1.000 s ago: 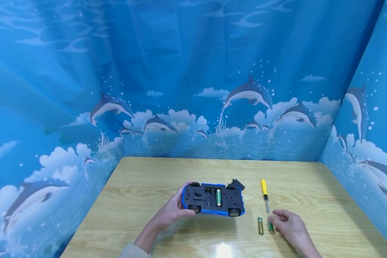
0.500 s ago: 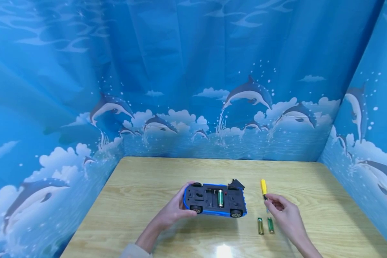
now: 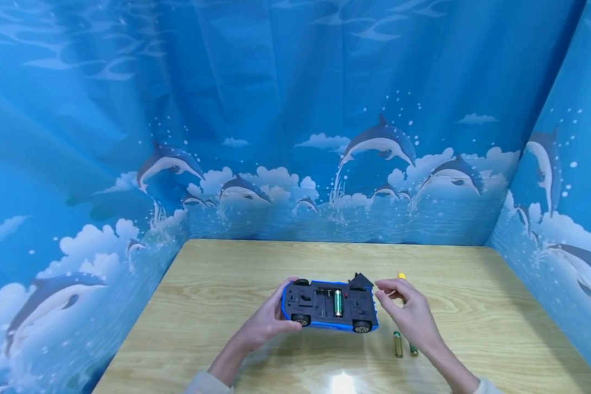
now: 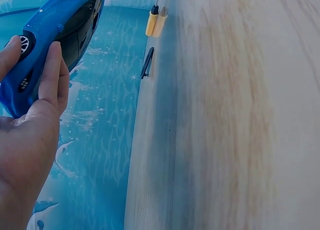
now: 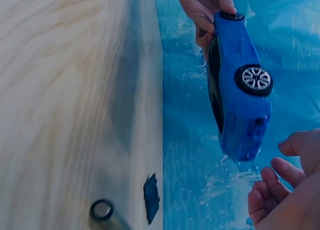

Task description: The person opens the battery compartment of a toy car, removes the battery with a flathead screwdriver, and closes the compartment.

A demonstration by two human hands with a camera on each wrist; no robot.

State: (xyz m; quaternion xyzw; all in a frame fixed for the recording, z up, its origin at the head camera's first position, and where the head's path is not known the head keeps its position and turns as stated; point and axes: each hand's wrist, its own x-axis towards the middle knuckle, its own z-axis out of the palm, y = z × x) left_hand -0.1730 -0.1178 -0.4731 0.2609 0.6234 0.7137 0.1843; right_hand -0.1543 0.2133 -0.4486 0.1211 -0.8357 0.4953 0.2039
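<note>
Best to hold the blue car [image 3: 328, 319] steady above the surface [image 3: 256, 257] with its belly showing and one end gripped by the left hand [image 3: 272, 321], then gently bring the right hand [image 3: 411, 313], loosely bent and empty near the car's other end, to the green battery [image 3: 338, 303] inside the car, likely wanted next.

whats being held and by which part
The left hand holds the blue toy car by one end, near a wheel; the right hand holds nothing.

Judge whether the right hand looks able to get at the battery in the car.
Likely yes: the right hand is beside the car, and the battery shows in its open underside with nothing over it.
</note>
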